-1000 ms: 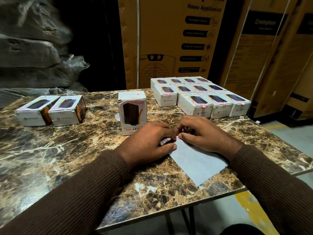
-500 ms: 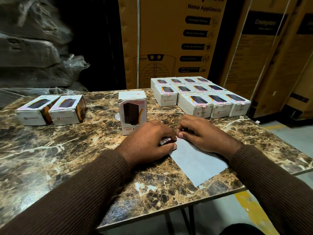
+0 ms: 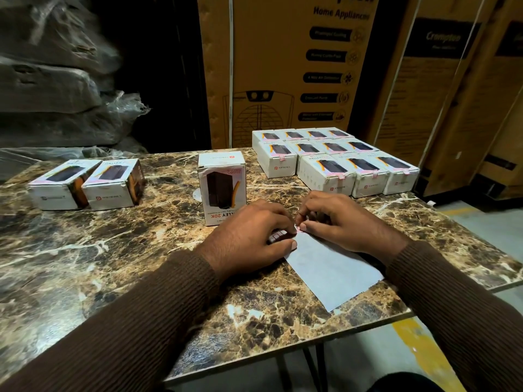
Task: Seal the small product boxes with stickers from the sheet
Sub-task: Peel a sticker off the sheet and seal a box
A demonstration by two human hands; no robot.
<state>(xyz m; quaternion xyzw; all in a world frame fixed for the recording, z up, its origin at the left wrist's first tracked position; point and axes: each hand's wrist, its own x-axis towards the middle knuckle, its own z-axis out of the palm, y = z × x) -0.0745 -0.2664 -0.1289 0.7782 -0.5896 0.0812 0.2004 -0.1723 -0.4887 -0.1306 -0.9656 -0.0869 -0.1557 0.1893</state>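
Both hands work at the far end of the sticker sheet (image 3: 334, 268), which lies flat on the marble worktop (image 3: 113, 250). The left hand (image 3: 249, 236) pins the sheet's corner, fingers curled down onto it. The right hand (image 3: 339, 222) pinches at a pink sticker (image 3: 298, 229) on the sheet edge, thumb and forefinger closed together. One small product box (image 3: 222, 188) stands upright just beyond the hands, apparently next for sealing. Two boxes (image 3: 87, 183) lie at the left; a block of boxes (image 3: 334, 159) bearing pink tabs sits at the far right. Recommended practice: keep the sheet held firm, lift the sticker by one corner, peel slowly to avoid curling or tearing, and touch the adhesive as little as possible.
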